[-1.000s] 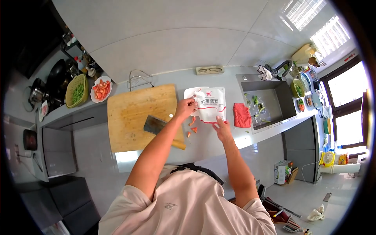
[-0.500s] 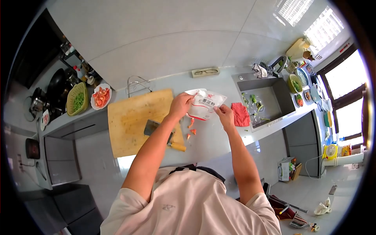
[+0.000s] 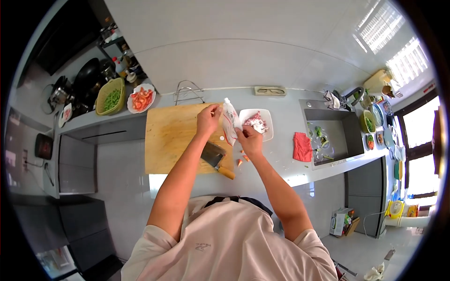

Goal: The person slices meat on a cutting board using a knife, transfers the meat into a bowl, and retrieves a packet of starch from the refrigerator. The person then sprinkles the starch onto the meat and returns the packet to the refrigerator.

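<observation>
My right hand (image 3: 249,140) grips the lower part of a white starch bag (image 3: 229,122) with red print and a white spout at its top. The bag stands upright over the edge of the wooden cutting board (image 3: 171,136). Left of the spout, my left hand (image 3: 208,121) is apart from the bag, its fingertips pinched together; whatever they hold is too small to make out. Just behind my right hand is a white square bowl (image 3: 267,136) of reddish meat strips (image 3: 257,122) topped with white powder. A cleaver (image 3: 213,154) with a wooden handle lies at the board's near right corner.
Small tomato pieces (image 3: 240,162) lie beside the board. A red cloth (image 3: 302,147) is left of the sink (image 3: 356,136), which holds vegetable scraps. At the left are a plate of cut tomatoes (image 3: 141,98) and a basket of green vegetables (image 3: 111,97). A wire rack (image 3: 189,91) stands behind the board.
My left hand has let go of the starch bag. My right hand has brought the bag leftward and upright, uncovering the bowl of powdered meat. The head view has also shifted.
</observation>
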`<state>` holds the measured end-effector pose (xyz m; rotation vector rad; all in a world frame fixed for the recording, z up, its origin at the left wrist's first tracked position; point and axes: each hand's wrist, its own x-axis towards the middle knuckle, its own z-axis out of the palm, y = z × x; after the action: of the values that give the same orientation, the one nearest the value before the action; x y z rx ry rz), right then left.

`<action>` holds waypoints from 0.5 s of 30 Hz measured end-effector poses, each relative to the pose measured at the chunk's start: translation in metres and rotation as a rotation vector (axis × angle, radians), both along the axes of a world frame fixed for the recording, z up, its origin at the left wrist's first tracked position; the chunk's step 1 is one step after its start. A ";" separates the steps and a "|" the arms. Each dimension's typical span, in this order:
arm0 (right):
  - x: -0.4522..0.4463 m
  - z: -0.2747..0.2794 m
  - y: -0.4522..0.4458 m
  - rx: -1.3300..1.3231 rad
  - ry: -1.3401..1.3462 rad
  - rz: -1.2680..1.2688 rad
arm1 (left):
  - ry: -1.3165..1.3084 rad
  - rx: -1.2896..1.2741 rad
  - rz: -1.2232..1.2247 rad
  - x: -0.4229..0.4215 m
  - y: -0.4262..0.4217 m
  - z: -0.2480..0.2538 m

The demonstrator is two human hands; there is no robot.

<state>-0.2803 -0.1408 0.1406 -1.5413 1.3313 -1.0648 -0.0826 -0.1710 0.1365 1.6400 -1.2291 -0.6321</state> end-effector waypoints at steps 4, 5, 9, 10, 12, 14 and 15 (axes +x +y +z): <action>0.050 -0.013 0.013 -0.185 0.063 0.077 | 0.116 0.136 -0.012 0.033 0.017 0.010; 0.061 -0.023 0.014 -0.255 0.040 0.090 | 0.182 0.174 -0.017 0.037 0.022 0.018; 0.092 -0.035 0.024 -0.223 0.106 0.258 | 0.177 0.297 -0.090 0.063 0.031 0.023; 0.097 -0.038 0.025 -0.255 0.107 0.280 | 0.243 0.305 -0.081 0.066 0.034 0.023; 0.107 -0.039 0.029 -0.318 0.107 0.319 | 0.374 0.318 -0.067 0.070 0.040 0.025; 0.108 -0.033 0.032 -0.309 0.099 0.402 | 0.273 0.302 -0.061 0.077 0.043 0.024; 0.106 -0.030 0.032 -0.281 0.103 0.441 | 0.163 0.287 -0.051 0.087 0.038 0.007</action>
<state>-0.1748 -0.1089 0.1110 -2.0060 0.8668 -0.9236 0.0040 -0.1327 0.1438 1.7545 -1.1019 -0.9916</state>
